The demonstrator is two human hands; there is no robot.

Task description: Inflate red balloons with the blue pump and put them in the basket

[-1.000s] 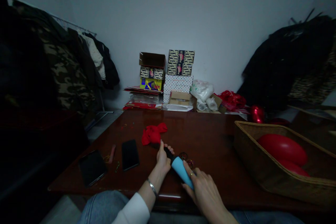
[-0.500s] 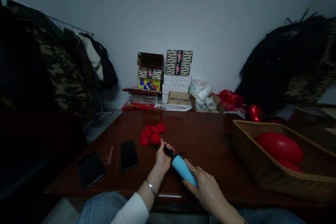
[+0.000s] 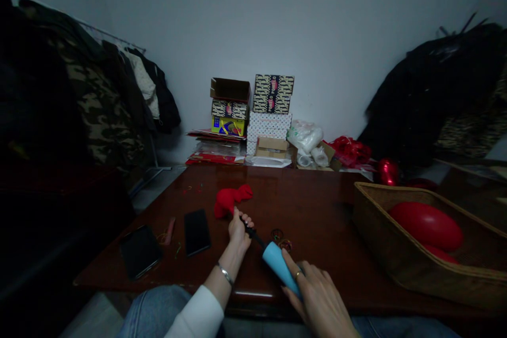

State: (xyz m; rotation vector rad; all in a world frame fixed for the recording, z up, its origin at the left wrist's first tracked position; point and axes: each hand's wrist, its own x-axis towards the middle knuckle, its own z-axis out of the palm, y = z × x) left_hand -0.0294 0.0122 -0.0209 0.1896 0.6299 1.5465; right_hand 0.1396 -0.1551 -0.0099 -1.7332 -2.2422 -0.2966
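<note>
A dark reddish-brown polished table fills the foreground, with a tan woven wicker basket along its right side. In the basket sits a big glossy red inflated balloon.

The right hand wraps the body of a light-blue plastic cylindrical hand pump; the left hand is closed around its black far end. Over the last half second the two hands have drawn apart: a thin black rod now shows between left hand and blue body, where a shorter, thicker black stretch showed before. Just beyond the left fingertips, a small matte red balloon has grown from a small bulb to a fuller round one. Together these suggest that the pump is being worked and air is reaching the balloon.

The basket is cut off at the right edge, its wall covering part of what lies inside. The right palm hides the pump's near end, and the left fingers cover the join with the small balloon, so its seal cannot be judged. Limp red pieces merge with it in the dim light. Thin coiled bands beside the pump are too small to identify.
</note>
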